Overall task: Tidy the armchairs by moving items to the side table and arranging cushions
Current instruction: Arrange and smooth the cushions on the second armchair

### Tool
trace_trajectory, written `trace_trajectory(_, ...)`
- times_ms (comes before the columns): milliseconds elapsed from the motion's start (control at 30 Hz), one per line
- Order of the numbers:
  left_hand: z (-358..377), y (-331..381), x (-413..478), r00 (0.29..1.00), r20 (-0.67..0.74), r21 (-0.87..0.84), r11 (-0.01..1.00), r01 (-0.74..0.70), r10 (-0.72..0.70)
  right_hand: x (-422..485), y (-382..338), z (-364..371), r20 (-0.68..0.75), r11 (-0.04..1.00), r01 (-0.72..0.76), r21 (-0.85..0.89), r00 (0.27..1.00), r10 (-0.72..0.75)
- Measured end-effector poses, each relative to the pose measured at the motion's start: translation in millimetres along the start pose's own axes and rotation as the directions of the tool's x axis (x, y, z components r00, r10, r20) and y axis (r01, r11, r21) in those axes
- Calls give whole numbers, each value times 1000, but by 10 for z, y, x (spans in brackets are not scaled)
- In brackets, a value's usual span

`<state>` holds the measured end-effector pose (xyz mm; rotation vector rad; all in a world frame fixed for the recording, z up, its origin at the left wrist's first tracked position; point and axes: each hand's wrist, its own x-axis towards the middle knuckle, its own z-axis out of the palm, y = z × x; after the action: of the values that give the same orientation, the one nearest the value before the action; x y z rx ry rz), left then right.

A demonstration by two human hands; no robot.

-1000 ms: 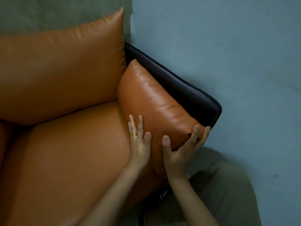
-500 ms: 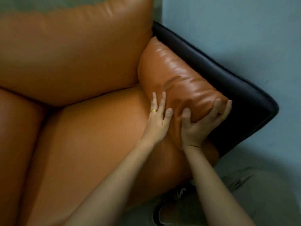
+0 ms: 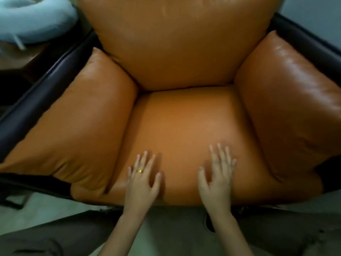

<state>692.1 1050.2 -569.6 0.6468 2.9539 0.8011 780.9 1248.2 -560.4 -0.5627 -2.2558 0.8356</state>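
An orange leather armchair with a dark frame (image 3: pixel 22 115) fills the view. Its seat cushion (image 3: pixel 184 126) lies in the middle, a back cushion (image 3: pixel 180 39) stands behind it, and side cushions lean at the left (image 3: pixel 88 126) and right (image 3: pixel 287 108). My left hand (image 3: pixel 143 180), with a gold ring, rests flat near the seat cushion's front edge, fingers spread. My right hand (image 3: pixel 218 174) lies flat beside it, a little to the right, also spread. Neither hand holds anything.
A pale blue neck pillow (image 3: pixel 35 21) lies at the top left on a wooden side table (image 3: pixel 27 58) beside the chair. Light floor (image 3: pixel 175 226) shows below the chair's front edge. A bluish wall is at the top right.
Both hands left the right side cushion and now lie flat on the seat cushion. The view has swung left, so the whole chair and the neck pillow show.
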Motion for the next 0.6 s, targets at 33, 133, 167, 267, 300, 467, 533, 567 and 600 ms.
trace_trajectory(33,-45,-183,-83,999,-1,38,999,38,-38,-44,-34,107,95,1000,-7,-7,995,7)
trace_trajectory(133,-161,-613,-294,997,-17,83,994,75,-74,-228,-104,394,309,984,38,-175,951,18)
trace_trajectory(167,-180,-709,-356,999,-12,91,994,54,-53,-302,-125,468,345,964,95,-247,939,-4)
trace_trajectory(267,-183,-822,-481,999,7,138,990,-41,40,-481,-243,620,376,923,194,-332,925,-60)
trace_trajectory(300,-169,-841,-525,998,10,155,986,-60,60,-540,-283,662,379,917,210,-339,923,-71)
trace_trajectory(467,-40,-1070,-953,965,-224,60,990,-127,138,-661,-442,814,391,893,265,-364,914,-111)
trace_trajectory(533,-29,-1177,-1108,922,-383,-13,998,-59,50,-679,-485,852,391,889,258,-379,915,-99)
trace_trajectory(567,-49,-1222,-1145,905,-425,-57,998,0,-24,-684,-504,868,389,888,252,-384,916,-92)
trace_trajectory(600,-91,-1263,-1154,891,-444,-101,993,61,-100,-687,-519,886,384,890,242,-386,919,-84)
